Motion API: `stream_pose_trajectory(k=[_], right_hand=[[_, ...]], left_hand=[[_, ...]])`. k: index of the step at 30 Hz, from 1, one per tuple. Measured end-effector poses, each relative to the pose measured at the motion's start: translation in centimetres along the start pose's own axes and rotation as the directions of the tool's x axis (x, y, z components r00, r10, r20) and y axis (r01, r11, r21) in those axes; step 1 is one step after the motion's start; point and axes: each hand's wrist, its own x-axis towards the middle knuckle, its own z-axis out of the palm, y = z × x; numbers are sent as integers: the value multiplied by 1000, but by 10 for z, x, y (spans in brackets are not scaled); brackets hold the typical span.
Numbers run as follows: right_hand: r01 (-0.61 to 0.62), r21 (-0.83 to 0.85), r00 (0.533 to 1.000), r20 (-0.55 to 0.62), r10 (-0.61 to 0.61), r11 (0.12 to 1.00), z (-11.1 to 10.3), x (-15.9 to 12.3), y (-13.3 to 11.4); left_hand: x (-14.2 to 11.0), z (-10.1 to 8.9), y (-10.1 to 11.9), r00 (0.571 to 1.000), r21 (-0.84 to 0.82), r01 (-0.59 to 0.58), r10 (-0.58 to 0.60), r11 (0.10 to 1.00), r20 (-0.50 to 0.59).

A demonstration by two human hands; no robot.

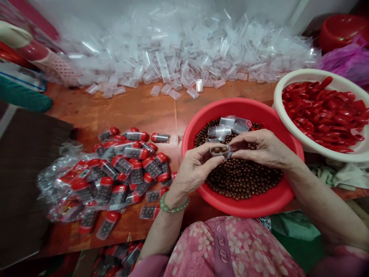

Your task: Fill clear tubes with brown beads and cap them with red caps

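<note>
My left hand (193, 170) and my right hand (263, 149) meet over a red basin (248, 206) full of small dark brown beads (245, 179). Between their fingertips is a small clear plastic vial (220, 150) with a few brown beads inside. The left thumb and fingers pinch its left end, and the right fingers close on its right end. Three empty clear vials (230, 126) lie on the beads at the far side of the basin. A green bead bracelet (173, 207) circles my left wrist.
A pile of filled vials with red caps (127, 173) lies on the wooden table (121, 109) to the left. A big heap of empty clear vials (184, 57) covers the back. A white bowl (317, 75) of red caps (325, 109) stands at right.
</note>
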Motion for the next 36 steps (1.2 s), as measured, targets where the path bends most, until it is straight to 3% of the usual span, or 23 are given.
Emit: stream_pose_trajectory(k=[6, 11, 19, 27, 36], right_hand=[[72, -112, 989, -119, -85, 991, -3, -2, -2], [161, -99, 985, -41, -166, 982, -2, -3, -4], [201, -200, 979, 68, -191, 959, -3, 7, -8], [193, -154, 971, 175, -165, 969, -4, 12, -10], [87, -67, 981, 180, -74, 994, -1, 11, -7]], left_hand=[[1, 3, 1, 999, 35, 24, -25, 999, 46], [7, 4, -6, 992, -22, 31, -28, 999, 125], [10, 2, -7, 968, -212, 165, -117, 963, 222], [11, 1, -8, 960, -219, 178, -121, 959, 251], [14, 1, -8, 950, -226, 134, -60, 965, 305]])
